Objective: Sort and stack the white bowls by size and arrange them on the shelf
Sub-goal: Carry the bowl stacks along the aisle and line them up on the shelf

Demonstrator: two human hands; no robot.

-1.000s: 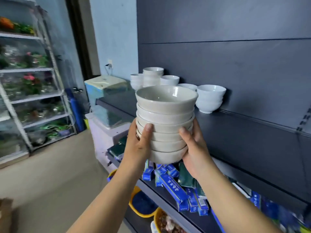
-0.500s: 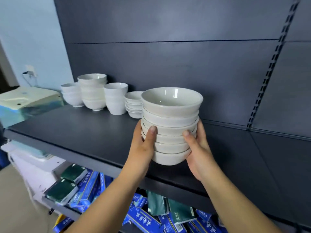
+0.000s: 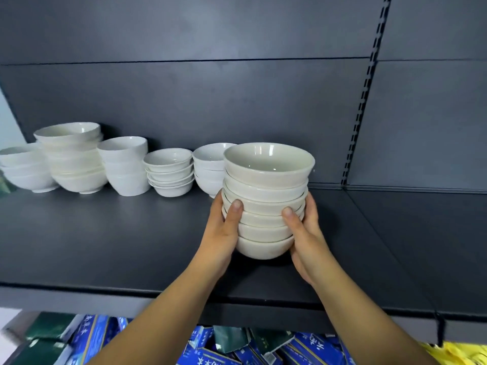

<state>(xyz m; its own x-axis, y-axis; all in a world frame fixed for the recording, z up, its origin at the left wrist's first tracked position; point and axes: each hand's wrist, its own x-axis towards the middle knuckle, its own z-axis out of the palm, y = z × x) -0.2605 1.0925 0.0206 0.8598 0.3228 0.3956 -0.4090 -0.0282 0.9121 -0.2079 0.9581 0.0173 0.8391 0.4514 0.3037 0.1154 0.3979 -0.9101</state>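
Two hands hold a stack of white bowls [image 3: 266, 201] over a dark shelf [image 3: 105, 246].

The left hand [image 3: 224, 227] and right hand [image 3: 305, 233] clasp the stack's sides, fingers wrapped round it, thumbs pressed on the front. Five sorted stacks [image 3: 168, 171] line the back wall to the left. Best lowered level, squarely beside that row, letting go only once the base rests.

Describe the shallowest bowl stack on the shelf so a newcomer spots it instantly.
Start at the dark grey metal shelf and follow the row of white bowl stacks along its back wall. The target is the stack of small shallow white bowls, fourth from the left, between the tall stack of deep white cups and the stack half hidden by the hand-held bowls. It is the lowest, with wide ridged rims.
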